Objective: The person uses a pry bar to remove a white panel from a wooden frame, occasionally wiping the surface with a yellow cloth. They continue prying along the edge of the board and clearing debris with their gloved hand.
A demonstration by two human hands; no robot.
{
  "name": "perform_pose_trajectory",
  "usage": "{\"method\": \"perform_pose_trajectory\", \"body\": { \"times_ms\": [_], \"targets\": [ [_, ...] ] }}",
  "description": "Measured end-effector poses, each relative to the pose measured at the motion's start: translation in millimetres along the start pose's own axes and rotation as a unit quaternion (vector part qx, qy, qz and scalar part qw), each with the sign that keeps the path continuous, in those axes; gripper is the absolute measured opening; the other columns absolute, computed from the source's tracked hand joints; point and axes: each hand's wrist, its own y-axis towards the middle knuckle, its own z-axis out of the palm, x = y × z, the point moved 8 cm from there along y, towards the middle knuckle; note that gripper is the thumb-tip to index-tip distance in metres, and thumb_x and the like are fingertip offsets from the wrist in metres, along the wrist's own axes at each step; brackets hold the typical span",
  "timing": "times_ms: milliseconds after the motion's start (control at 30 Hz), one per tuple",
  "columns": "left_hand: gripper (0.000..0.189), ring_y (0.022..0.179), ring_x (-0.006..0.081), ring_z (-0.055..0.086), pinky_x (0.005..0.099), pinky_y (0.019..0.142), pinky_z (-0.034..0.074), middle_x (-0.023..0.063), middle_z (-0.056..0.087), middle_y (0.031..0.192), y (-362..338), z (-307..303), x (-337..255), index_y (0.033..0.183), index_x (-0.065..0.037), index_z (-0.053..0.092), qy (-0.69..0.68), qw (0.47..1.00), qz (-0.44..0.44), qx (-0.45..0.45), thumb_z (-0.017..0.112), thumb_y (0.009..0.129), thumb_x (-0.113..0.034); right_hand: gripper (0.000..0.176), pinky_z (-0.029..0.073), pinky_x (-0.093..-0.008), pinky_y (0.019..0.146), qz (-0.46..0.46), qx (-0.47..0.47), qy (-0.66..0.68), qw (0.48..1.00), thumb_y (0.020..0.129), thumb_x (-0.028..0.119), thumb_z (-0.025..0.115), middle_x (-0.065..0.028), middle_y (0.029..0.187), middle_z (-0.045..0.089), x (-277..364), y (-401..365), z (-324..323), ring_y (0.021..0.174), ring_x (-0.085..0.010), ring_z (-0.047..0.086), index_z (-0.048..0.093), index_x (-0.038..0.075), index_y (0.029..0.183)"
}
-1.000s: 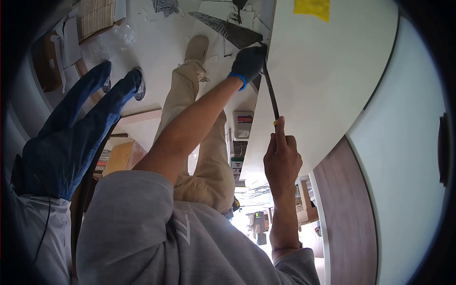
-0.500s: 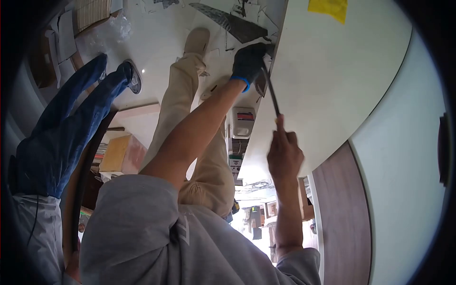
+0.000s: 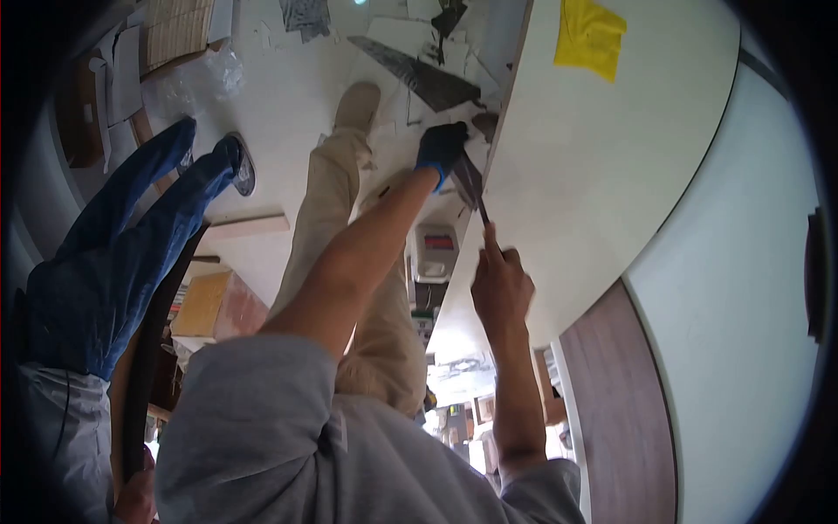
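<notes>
In the head view, my left hand [image 3: 443,147] wears a dark glove with a blue cuff. Its fingers are curled at the far end of a long, dark, flat file [image 3: 472,188]. The file's near end is in my bare right hand [image 3: 503,284], closed with the index finger stretched along it. The tool lies against the left edge of a large white panel [image 3: 602,157]. Exactly how the gloved fingers grip it is partly hidden.
A yellow cloth-like piece [image 3: 590,39] lies on the panel. Dark sheet scraps [image 3: 419,77] litter the floor beyond my feet. To the left stands another person in blue jeans [image 3: 131,244]. Cardboard pieces [image 3: 179,31] lie at the upper left, and a wooden box [image 3: 214,306] stands lower down.
Both hands and the file have come down and left along the panel's edge, nearer my body. More of the file's flat face shows. The camera view has also shifted a little.
</notes>
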Motion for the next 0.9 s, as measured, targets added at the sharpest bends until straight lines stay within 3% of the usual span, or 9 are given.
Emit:
{"method": "perform_pose_trajectory", "body": {
  "times_ms": [67, 200, 300, 433, 500, 600, 700, 800, 900],
  "targets": [
    [0.022, 0.091, 0.0311, 0.064, 0.0430, 0.079, 0.050, 0.0146, 0.067, 0.092, -3.0, -39.4, -40.9, 0.099, -0.008, 0.063, -0.173, 0.971, 0.081, -0.146, 0.050, 0.086, -0.021, 0.041, 0.049, -0.0371, 0.047, -0.010, -0.064, 0.028, 0.998, 0.089, 0.014, 0.057, -0.0067, 0.073, 0.056, -1.6, -12.2, -43.4, 0.052, -0.0233, 0.059, 0.054, 0.014, 0.130],
    [0.030, 0.085, 0.0345, 0.064, 0.0422, 0.073, 0.049, 0.0158, 0.067, 0.094, -0.5, -77.8, -91.8, 0.093, -0.004, 0.066, -0.137, 0.974, -0.009, -0.178, 0.044, 0.091, -0.026, 0.042, 0.049, -0.0353, 0.045, -0.009, -0.089, 0.076, 0.993, 0.089, 0.015, 0.058, -0.0061, 0.073, 0.056, -6.9, -12.1, -84.2, 0.051, -0.0219, 0.059, 0.054, 0.013, 0.130],
    [0.028, 0.086, 0.0367, 0.063, 0.0431, 0.073, 0.049, 0.0158, 0.067, 0.093, 9.6, 10.6, -10.1, 0.094, -0.004, 0.065, 0.043, 0.984, 0.076, -0.155, 0.046, 0.090, -0.025, 0.044, 0.051, -0.0391, 0.052, 0.012, 0.002, -0.008, 1.000, 0.091, 0.017, 0.053, -0.0077, 0.076, 0.057, 5.5, 6.3, -17.7, 0.055, -0.0257, 0.060, 0.049, 0.015, 0.134],
    [0.030, 0.090, 0.0329, 0.064, 0.0425, 0.078, 0.049, 0.0159, 0.067, 0.095, 26.6, -16.6, -20.4, 0.095, -0.005, 0.065, -0.088, 0.993, 0.000, -0.084, 0.045, 0.092, -0.028, 0.041, 0.051, -0.0382, 0.051, 0.012, -0.030, 0.018, 0.999, 0.091, 0.017, 0.054, -0.0078, 0.076, 0.057, 7.8, 18.0, -46.3, 0.056, -0.0264, 0.061, 0.051, 0.016, 0.132],
    [0.025, 0.087, 0.0333, 0.065, 0.0424, 0.076, 0.051, 0.0147, 0.068, 0.095, 24.7, -82.2, -84.1, 0.091, -0.003, 0.066, -0.192, 0.977, -0.055, -0.073, 0.049, 0.089, -0.020, 0.041, 0.051, -0.0383, 0.051, 0.014, -0.071, 0.066, 0.995, 0.091, 0.018, 0.054, -0.0079, 0.076, 0.057, 5.2, 6.0, -98.9, 0.057, -0.0271, 0.062, 0.052, 0.015, 0.132],
    [0.026, 0.086, 0.0348, 0.064, 0.0431, 0.076, 0.051, 0.0154, 0.067, 0.097, 14.6, -74.6, -73.4, 0.091, -0.005, 0.067, -0.262, 0.945, -0.041, -0.190, 0.047, 0.090, -0.023, 0.039, 0.052, -0.0374, 0.051, 0.030, -0.030, 0.016, 0.999, 0.091, 0.017, 0.054, -0.0083, 0.076, 0.058, 8.9, 10.9, -81.2, 0.058, -0.0261, 0.062, 0.055, 0.016, 0.129],
    [0.035, 0.088, 0.0289, 0.065, 0.0354, 0.076, 0.048, 0.0155, 0.068, 0.094, 1.1, -3.0, -2.7, 0.099, -0.006, 0.066, 0.040, 0.999, -0.005, -0.029, 0.042, 0.095, -0.031, 0.041, 0.052, -0.0380, 0.052, 0.024, 0.028, 0.005, 0.999, 0.091, 0.020, 0.054, -0.0097, 0.079, 0.059, 4.2, 11.0, -18.1, 0.058, -0.0269, 0.062, 0.053, 0.016, 0.131],
    [0.035, 0.091, 0.0272, 0.065, 0.0329, 0.080, 0.048, 0.0148, 0.068, 0.097, -25.0, -29.5, -25.6, 0.103, -0.006, 0.066, -0.253, 0.964, -0.011, -0.074, 0.043, 0.095, -0.030, 0.040, 0.050, -0.0346, 0.048, -0.007, -0.047, 0.024, 0.999, 0.087, 0.013, 0.059, -0.0072, 0.073, 0.057, -0.8, -19.4, -50.0, 0.052, -0.0215, 0.059, 0.058, 0.014, 0.127],
    [0.032, 0.092, 0.0350, 0.062, 0.0421, 0.081, 0.049, 0.0153, 0.067, 0.100, -45.4, -53.7, -62.7, 0.101, -0.007, 0.066, -0.232, 0.971, -0.064, -0.015, 0.043, 0.093, -0.028, 0.042, 0.048, -0.0322, 0.044, -0.008, -0.059, 0.052, 0.997, 0.084, 0.008, 0.063, -0.0041, 0.068, 0.053, -6.2, -46.1, -70.1, 0.049, -0.0181, 0.056, 0.060, 0.015, 0.125]
  ]
}}
